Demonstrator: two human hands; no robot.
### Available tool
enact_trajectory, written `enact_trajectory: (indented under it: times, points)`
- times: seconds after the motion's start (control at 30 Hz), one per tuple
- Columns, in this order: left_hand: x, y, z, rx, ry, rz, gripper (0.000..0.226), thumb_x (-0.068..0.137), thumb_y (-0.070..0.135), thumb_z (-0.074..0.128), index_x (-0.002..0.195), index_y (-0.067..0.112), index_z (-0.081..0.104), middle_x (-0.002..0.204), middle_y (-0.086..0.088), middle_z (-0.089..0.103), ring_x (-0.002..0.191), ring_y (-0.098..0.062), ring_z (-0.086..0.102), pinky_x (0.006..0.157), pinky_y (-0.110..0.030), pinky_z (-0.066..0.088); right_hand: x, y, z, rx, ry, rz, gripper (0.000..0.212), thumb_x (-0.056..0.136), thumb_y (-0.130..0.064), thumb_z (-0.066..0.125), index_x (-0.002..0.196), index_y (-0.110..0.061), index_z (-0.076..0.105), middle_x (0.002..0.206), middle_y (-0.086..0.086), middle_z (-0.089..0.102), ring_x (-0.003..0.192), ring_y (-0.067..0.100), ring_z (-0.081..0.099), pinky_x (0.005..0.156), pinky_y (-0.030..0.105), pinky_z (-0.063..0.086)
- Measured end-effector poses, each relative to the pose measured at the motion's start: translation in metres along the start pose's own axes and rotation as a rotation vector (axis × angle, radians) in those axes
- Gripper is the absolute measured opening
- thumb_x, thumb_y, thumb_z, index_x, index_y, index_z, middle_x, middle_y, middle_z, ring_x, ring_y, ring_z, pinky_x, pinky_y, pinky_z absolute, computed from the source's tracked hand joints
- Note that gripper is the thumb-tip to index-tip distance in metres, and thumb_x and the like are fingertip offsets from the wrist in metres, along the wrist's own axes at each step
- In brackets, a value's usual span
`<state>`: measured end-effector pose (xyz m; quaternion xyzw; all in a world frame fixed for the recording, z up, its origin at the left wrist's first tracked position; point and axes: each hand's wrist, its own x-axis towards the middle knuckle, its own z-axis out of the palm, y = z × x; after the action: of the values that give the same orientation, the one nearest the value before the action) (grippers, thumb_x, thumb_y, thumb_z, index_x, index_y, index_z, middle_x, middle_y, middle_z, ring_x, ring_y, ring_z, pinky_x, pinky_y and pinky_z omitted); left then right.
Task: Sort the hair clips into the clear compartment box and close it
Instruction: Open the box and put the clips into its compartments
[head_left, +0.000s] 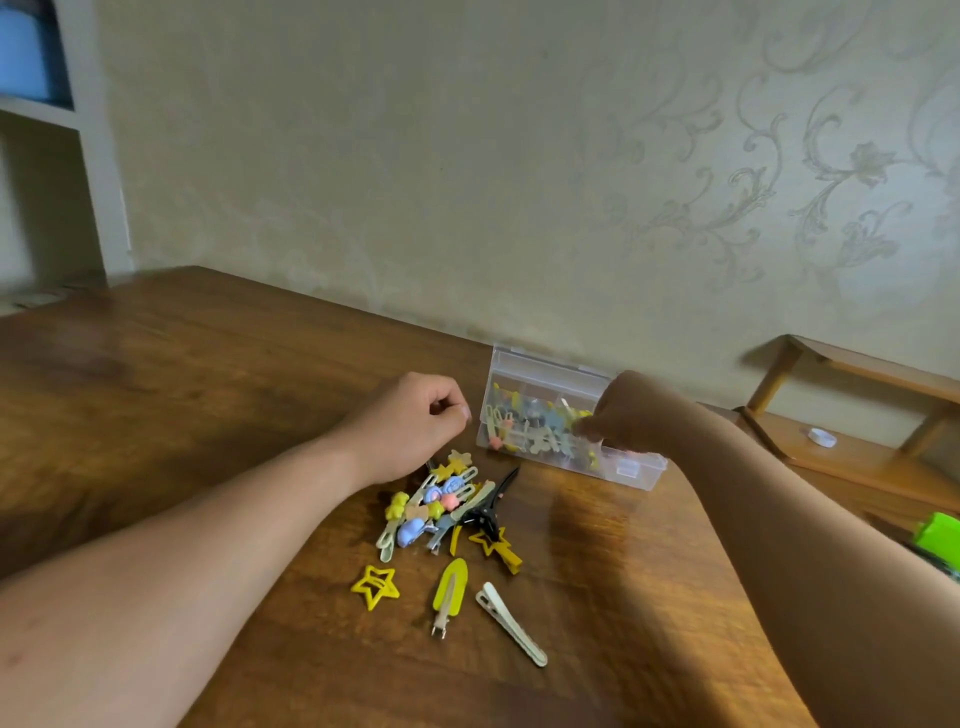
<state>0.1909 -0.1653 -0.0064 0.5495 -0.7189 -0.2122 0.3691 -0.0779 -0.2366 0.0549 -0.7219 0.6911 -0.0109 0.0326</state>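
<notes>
Two bare forearms reach across a brown wooden table toward a patterned wall. The left hand rests knuckles-up with fingers curled into a loose fist; whether anything is pinched inside cannot be told. Just below its wrist lies the pile of hair clips, pastel and yellow pieces tangled with a black claw clip. Nearer the person than the pile, three clips lie apart on bare wood: a yellow star clip, a yellow oval clip and a cream alligator clip.

The right hand is bent down at the wrist, fingers dipping into the clear compartment box, which stands open with its lid raised near the wall. Its fingertips are blurred among the clips already inside, so its grip cannot be judged. The box sits just right of the left hand, close to the table's far edge.

Left of the left arm the tabletop is open wood. Beyond the right arm, past the table's right edge, stand a low wooden shelf and a green object.
</notes>
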Motion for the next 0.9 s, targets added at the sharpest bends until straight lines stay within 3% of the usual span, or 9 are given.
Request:
enact_trajectory:
  times: [0.07, 0.13, 0.2, 0.3, 0.4, 0.6, 0.73, 0.9]
  points:
    - [0.0, 0.001, 0.0, 0.011, -0.001, -0.001, 0.02, 0.107, 0.032, 0.058, 0.099, 0.032, 0.076, 0.081, 0.022, 0.069, 0.078, 0.002, 0.063, 0.065, -0.025, 0.044, -0.016, -0.003, -0.005, 0.113, 0.161, -0.065, 0.034, 0.096, -0.044, 0.073, 0.087, -0.013, 0.079, 0.081, 0.006, 0.079, 0.068, 0.021, 0.071, 0.067, 0.036, 0.059]
    - [0.001, 0.001, 0.001, 0.003, 0.001, -0.002, 0.02, 0.107, 0.032, 0.058, 0.1, 0.031, 0.076, 0.087, 0.016, 0.071, 0.082, -0.002, 0.065, 0.068, -0.026, 0.047, -0.043, -0.014, -0.008, 0.211, 0.274, -0.213, 0.016, 0.099, -0.038, 0.071, 0.088, -0.027, 0.075, 0.084, -0.01, 0.075, 0.078, 0.012, 0.07, 0.067, 0.03, 0.058]
    - [0.003, 0.001, 0.001, -0.013, 0.008, -0.013, 0.019, 0.108, 0.032, 0.058, 0.101, 0.03, 0.076, 0.092, 0.013, 0.072, 0.086, -0.003, 0.065, 0.07, -0.027, 0.049, -0.07, -0.029, -0.006, 0.3, 0.209, -0.393, 0.006, 0.1, -0.031, 0.072, 0.098, -0.035, 0.076, 0.094, -0.019, 0.073, 0.087, 0.0, 0.068, 0.073, 0.022, 0.055]
    - [0.003, -0.002, 0.001, -0.013, 0.024, -0.016, 0.02, 0.108, 0.031, 0.059, 0.097, 0.031, 0.075, 0.091, 0.013, 0.072, 0.086, -0.003, 0.065, 0.069, -0.026, 0.046, -0.094, -0.042, 0.011, 0.328, 0.067, -0.535, 0.017, 0.098, -0.024, 0.071, 0.108, -0.036, 0.078, 0.104, -0.018, 0.073, 0.093, 0.001, 0.067, 0.082, 0.023, 0.056]
    - [0.004, -0.003, 0.002, -0.014, 0.03, -0.009, 0.021, 0.107, 0.031, 0.059, 0.094, 0.033, 0.076, 0.092, 0.014, 0.073, 0.087, -0.002, 0.065, 0.072, -0.026, 0.049, -0.103, -0.046, 0.024, 0.368, 0.043, -0.578, 0.022, 0.099, -0.019, 0.067, 0.111, -0.033, 0.077, 0.108, -0.019, 0.071, 0.095, 0.002, 0.065, 0.082, 0.021, 0.055]
    - [0.004, -0.004, 0.003, -0.028, 0.013, -0.011, 0.019, 0.105, 0.032, 0.06, 0.095, 0.031, 0.077, 0.096, 0.016, 0.074, 0.092, -0.001, 0.066, 0.079, -0.029, 0.054, -0.102, -0.055, 0.035, 0.329, -0.037, -0.556, 0.022, 0.107, -0.036, 0.061, 0.125, -0.033, 0.072, 0.116, -0.017, 0.071, 0.101, 0.001, 0.064, 0.085, 0.018, 0.053]
    - [0.004, -0.004, 0.003, -0.011, 0.016, -0.005, 0.019, 0.106, 0.032, 0.061, 0.097, 0.029, 0.077, 0.097, 0.014, 0.074, 0.092, -0.002, 0.066, 0.078, -0.027, 0.054, -0.099, -0.053, 0.033, 0.302, -0.053, -0.552, 0.022, 0.107, -0.031, 0.061, 0.123, -0.032, 0.076, 0.112, -0.019, 0.069, 0.094, -0.005, 0.061, 0.076, 0.011, 0.044]
    - [0.005, -0.004, 0.004, -0.008, 0.016, -0.009, 0.018, 0.105, 0.032, 0.062, 0.095, 0.031, 0.077, 0.096, 0.013, 0.075, 0.092, -0.004, 0.067, 0.083, -0.032, 0.057, -0.097, -0.053, 0.031, 0.38, -0.074, -0.539, 0.016, 0.101, -0.023, 0.068, 0.112, -0.032, 0.077, 0.1, -0.019, 0.071, 0.089, -0.001, 0.066, 0.075, 0.014, 0.049]
